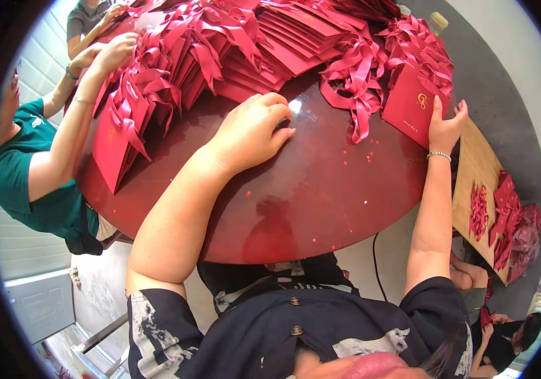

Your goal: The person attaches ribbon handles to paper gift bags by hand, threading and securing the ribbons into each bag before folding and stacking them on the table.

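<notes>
My left hand [255, 131] is over the middle of the table, fingers loosely curled and thumb apart, with nothing visible in it. Just beyond it lie fanned rows of flat red paper gift bags [299, 41] with ribbon handles. At the right, my right hand [446, 126] is held upright against the side of a stack of red gift bags [409, 107] with a gold print on the front one. Its thumb touches that bag, and its fingers stand apart from the thumb. Between my hands, looped red ribbons [357, 85] hang onto the tabletop.
The round, glossy dark red table [283, 215] carries small red scraps. At the left, a co-worker in a green shirt [37, 164] handles ribboned bags [116, 148]; another sits beyond. A wooden board [472, 158] with red ribbons stands at right, with a person [504, 341] below it.
</notes>
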Available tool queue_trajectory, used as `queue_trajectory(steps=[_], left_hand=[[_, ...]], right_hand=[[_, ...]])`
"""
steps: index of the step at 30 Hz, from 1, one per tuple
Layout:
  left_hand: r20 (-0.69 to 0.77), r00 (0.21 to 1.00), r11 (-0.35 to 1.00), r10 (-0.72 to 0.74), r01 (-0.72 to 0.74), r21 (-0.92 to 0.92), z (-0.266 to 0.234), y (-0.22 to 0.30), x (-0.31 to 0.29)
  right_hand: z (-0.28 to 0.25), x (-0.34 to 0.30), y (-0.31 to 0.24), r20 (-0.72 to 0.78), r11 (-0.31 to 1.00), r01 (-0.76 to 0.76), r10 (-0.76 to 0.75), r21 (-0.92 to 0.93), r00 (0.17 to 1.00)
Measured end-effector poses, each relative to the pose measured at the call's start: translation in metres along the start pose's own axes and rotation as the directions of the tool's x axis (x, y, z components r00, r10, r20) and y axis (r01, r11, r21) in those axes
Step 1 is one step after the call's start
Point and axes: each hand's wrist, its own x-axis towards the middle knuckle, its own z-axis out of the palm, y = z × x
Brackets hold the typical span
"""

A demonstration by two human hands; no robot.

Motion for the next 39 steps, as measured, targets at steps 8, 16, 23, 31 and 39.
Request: queue_trajectory(steps=[8,16,23,31,39], left_hand=[[-0.015,1.000,1.000,0.000,0.000,-0.005,-0.001,-0.002,-0.002],[-0.009,1.000,1.000,-0.007,0.007,0.009,-0.001,0.000,-0.001],[-0.003,1.000,1.000,0.005,-0.005,0.008,0.002,-0.004,-0.003],[0.000,1.000,0.999,0.014,-0.014,0.035,0.002,-0.002,-0.001],[0.016,1.000,0.999,0.002,-0.003,0.042,0.002,-0.003,-0.002]], right_hand=[[-0.005,-0.001,-0.009,-0.050,0.996,0.083,-0.085,-0.038,0.995],[0.004,-0.002,-0.098,0.117,0.854,0.518,-0.511,-0.039,0.851],[0.087,-0.004,-0.186,0.285,0.822,0.455,-0.553,0.343,0.783],[0.143,0.011,-0.193,0.383,0.909,0.181,-0.330,0.376,0.863],[0.147,0.015,-0.186,0.362,0.845,0.175,-0.392,0.506,0.846]])
